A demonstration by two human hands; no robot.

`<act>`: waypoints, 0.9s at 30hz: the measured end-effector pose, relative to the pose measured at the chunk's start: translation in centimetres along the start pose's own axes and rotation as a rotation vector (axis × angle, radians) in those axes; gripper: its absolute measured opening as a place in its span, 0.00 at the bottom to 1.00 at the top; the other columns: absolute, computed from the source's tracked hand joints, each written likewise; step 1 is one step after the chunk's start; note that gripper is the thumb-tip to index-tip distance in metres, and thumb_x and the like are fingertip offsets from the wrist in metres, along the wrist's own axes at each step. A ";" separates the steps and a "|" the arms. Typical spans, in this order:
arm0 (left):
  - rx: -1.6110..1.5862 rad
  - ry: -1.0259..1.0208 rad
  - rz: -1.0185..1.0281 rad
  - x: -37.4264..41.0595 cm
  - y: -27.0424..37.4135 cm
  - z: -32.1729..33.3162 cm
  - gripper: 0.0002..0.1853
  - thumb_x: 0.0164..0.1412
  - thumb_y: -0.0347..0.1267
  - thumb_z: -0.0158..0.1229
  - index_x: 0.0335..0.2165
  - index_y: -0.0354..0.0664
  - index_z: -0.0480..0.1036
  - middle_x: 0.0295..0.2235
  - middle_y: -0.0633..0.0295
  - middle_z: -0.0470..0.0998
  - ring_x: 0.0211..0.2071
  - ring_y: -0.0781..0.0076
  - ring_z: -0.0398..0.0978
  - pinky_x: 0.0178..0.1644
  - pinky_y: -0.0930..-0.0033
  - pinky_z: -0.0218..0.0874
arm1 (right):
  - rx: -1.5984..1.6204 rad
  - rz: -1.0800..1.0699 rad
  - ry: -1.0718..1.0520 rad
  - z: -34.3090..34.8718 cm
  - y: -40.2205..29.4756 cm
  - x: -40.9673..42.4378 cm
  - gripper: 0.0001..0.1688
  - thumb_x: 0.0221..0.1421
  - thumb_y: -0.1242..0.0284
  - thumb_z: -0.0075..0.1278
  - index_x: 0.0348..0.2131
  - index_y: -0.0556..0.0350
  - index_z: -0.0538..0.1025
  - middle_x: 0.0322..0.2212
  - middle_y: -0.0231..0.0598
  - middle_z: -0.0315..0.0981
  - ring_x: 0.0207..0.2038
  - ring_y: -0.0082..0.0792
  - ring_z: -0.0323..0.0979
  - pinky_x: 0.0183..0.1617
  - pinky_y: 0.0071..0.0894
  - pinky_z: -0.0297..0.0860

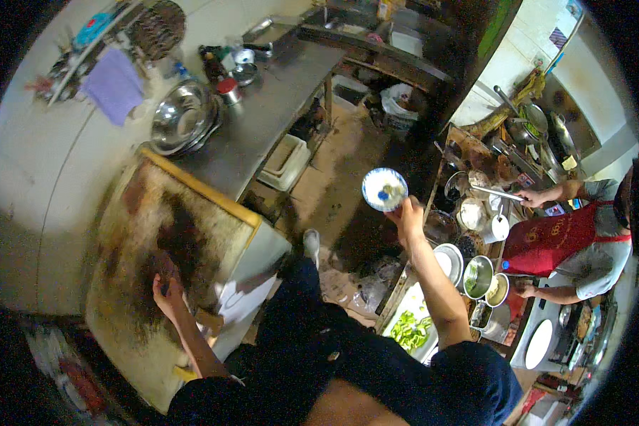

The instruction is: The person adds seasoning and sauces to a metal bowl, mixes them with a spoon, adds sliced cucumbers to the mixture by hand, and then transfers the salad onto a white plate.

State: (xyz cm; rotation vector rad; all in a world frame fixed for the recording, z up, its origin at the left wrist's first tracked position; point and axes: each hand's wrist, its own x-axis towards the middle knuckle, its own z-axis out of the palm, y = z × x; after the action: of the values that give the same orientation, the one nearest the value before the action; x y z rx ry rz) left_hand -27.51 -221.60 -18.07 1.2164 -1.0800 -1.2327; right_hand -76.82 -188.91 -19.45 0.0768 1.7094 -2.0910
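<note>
My right hand grips the rim of a small white bowl with a blue pattern. The bowl is held in the air over the floor, its inside turned up toward me. A little pale and dark matter shows at its bottom, too small to tell what. Above the stained, yellow-edged top of a low cabinet, my left hand is loosely curled with its fingers apart. I see nothing in it; whether it touches the top I cannot tell.
A steel table carries stacked metal basins and a red-lidded jar. On my right, a counter holds a tray of cut green vegetables and metal pots. Behind it stands a person in a red apron, holding a utensil.
</note>
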 end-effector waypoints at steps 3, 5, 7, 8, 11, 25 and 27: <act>0.055 -0.042 0.047 2.3 1.4 10.3 0.24 0.56 0.27 0.54 0.52 0.42 0.60 0.47 0.56 0.68 0.43 0.68 0.69 0.45 0.67 0.62 | 0.047 -0.026 0.030 5.0 -1.1 10.4 0.10 0.56 0.72 0.38 0.35 0.60 0.67 0.34 0.38 0.69 0.34 0.33 0.70 0.42 0.43 0.72; -0.042 -0.081 -0.069 4.5 2.9 17.7 0.25 0.56 0.28 0.54 0.53 0.42 0.60 0.48 0.59 0.67 0.43 0.70 0.69 0.45 0.69 0.61 | -0.020 -0.060 0.067 7.1 -2.5 18.2 0.10 0.56 0.72 0.39 0.36 0.60 0.67 0.35 0.39 0.69 0.35 0.33 0.71 0.43 0.44 0.72; -0.111 -0.215 -0.099 4.9 7.1 27.0 0.26 0.56 0.30 0.54 0.54 0.43 0.58 0.50 0.62 0.64 0.45 0.69 0.67 0.46 0.67 0.61 | -0.068 -0.080 0.095 9.4 -3.4 27.2 0.10 0.57 0.71 0.39 0.36 0.60 0.67 0.35 0.39 0.69 0.34 0.34 0.71 0.42 0.44 0.72; -0.172 -0.229 -0.090 6.6 5.9 30.5 0.27 0.56 0.31 0.54 0.54 0.44 0.58 0.50 0.62 0.63 0.45 0.69 0.67 0.46 0.66 0.60 | -0.100 -0.100 0.116 10.0 -4.5 32.3 0.10 0.57 0.71 0.39 0.36 0.60 0.67 0.35 0.39 0.69 0.34 0.34 0.71 0.42 0.45 0.72; -0.192 -0.317 -0.142 11.2 4.1 37.9 0.29 0.54 0.32 0.56 0.54 0.45 0.58 0.53 0.62 0.59 0.46 0.66 0.66 0.47 0.63 0.60 | -0.107 -0.161 0.126 16.9 -9.1 42.3 0.15 0.56 0.69 0.42 0.40 0.63 0.67 0.34 0.41 0.68 0.35 0.37 0.70 0.38 0.45 0.73; 0.098 0.165 -0.269 15.5 -1.6 69.5 0.31 0.56 0.37 0.55 0.56 0.49 0.56 0.56 0.61 0.56 0.49 0.59 0.64 0.49 0.60 0.58 | -1.123 -0.439 0.368 30.3 -13.4 113.6 0.22 0.51 0.60 0.52 0.33 0.66 0.73 0.30 0.51 0.74 0.29 0.44 0.74 0.27 0.40 0.71; 0.125 0.225 -0.320 16.7 -2.7 74.0 0.31 0.56 0.36 0.56 0.56 0.50 0.55 0.56 0.60 0.56 0.49 0.59 0.64 0.50 0.59 0.58 | -0.998 -0.289 0.391 28.1 -10.2 124.8 0.21 0.51 0.60 0.52 0.31 0.66 0.73 0.29 0.50 0.74 0.29 0.43 0.74 0.27 0.38 0.70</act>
State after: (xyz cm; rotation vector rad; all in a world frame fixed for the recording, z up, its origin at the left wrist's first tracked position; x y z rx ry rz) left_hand -100.24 -243.05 -15.92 1.6305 -0.8271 -1.2424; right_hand -186.90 -250.83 -42.23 -0.0778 2.9489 -1.1910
